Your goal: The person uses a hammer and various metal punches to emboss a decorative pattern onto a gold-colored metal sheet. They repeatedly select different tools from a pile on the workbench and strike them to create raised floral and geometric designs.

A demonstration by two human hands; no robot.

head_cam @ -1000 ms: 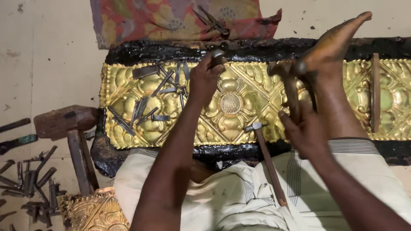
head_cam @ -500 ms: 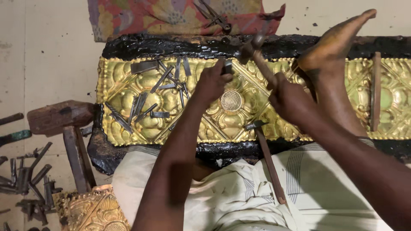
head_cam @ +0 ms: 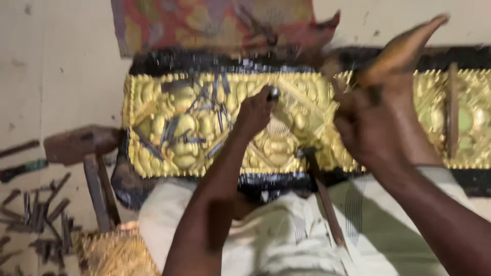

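Left hand (head_cam: 255,115) clamped on a punch (head_cam: 273,93), standing upright on the gilded relief panel (head_cam: 169,128) at frame centre. Right hand (head_cam: 371,130) raised to its right, blurred; I cannot tell its grip. Bare foot (head_cam: 404,48) braces the panel.

Shiny embossed gold metal panel (head_cam: 204,122) bedded in glossy black pitch (head_cam: 128,179); dull steel punches (head_cam: 41,214), worn wooden mallet (head_cam: 82,145) at 9 o'clock.

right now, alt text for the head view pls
A person's left hand holds a small metal punch upright on a gold embossed panel, while the blurred right hand is raised beside it. A wooden mallet lies on the floor at left.
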